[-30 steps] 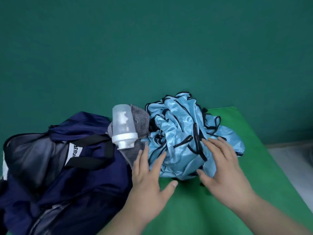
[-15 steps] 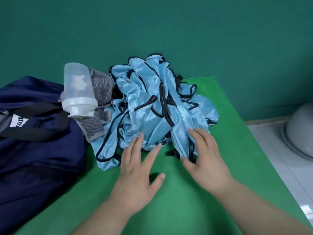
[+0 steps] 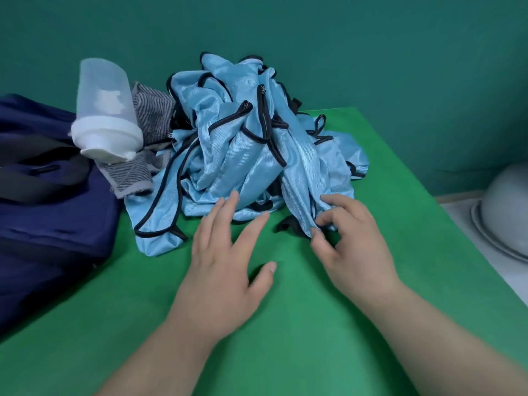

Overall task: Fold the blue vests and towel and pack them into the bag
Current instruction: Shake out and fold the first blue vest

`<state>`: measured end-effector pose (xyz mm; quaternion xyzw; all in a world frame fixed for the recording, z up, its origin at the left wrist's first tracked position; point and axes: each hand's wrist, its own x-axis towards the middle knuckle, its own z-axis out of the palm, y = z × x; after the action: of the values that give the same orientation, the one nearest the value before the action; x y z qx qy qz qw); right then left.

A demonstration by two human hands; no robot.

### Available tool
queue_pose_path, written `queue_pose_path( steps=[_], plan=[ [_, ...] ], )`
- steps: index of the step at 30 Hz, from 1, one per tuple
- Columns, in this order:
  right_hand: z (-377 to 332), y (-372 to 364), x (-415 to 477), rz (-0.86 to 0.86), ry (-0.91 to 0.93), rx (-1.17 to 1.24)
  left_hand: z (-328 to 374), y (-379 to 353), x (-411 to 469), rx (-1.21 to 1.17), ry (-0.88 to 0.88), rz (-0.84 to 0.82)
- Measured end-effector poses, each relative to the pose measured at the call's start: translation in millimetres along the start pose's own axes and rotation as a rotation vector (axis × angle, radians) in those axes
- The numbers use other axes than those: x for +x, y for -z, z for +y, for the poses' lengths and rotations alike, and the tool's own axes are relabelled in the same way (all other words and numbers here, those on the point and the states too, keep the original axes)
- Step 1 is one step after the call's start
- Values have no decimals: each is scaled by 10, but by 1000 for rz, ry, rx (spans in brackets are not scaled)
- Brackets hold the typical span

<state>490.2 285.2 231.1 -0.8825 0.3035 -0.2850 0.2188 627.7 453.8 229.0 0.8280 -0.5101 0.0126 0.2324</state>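
Note:
A crumpled heap of light blue vests (image 3: 251, 144) with black trim lies on the green table (image 3: 285, 338) against the back wall. A grey striped towel (image 3: 143, 132) sits bunched at its left, under a bottle. The navy bag (image 3: 48, 201) lies at the far left. My left hand (image 3: 225, 261) hovers flat with spread fingers at the heap's near edge, fingertips at the cloth. My right hand (image 3: 351, 244) curls its fingers and pinches the near corner of a vest at the heap's right.
A clear plastic shaker bottle (image 3: 105, 110) with a white lid lies tilted on the towel and bag. A pale grey basin (image 3: 505, 210) stands on the floor to the right of the table. The green wall rises right behind the heap.
The view has shifted closer and to the left of the heap. My right hand's fingers have curled from flat onto a vest edge. My left hand stays flat at the heap's front.

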Motion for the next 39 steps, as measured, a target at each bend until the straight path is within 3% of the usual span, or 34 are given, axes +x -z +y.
queue_pose_path(
  steps=[11, 19, 32, 39],
  plan=[
    [-31, 8, -40, 86, 88, 1, -48, 11, -104, -45, 6, 8],
    [-125, 57, -467, 38, 132, -38, -56, -10, -197, 1, -18, -16],
    [-531, 463, -1893, -65, 173, -154, 344, 309, -1750, 50, 80, -123],
    [-820, 601, -2402, -155, 141, -99, 525, 485, -2437, 36, 99, -118]
  ],
)
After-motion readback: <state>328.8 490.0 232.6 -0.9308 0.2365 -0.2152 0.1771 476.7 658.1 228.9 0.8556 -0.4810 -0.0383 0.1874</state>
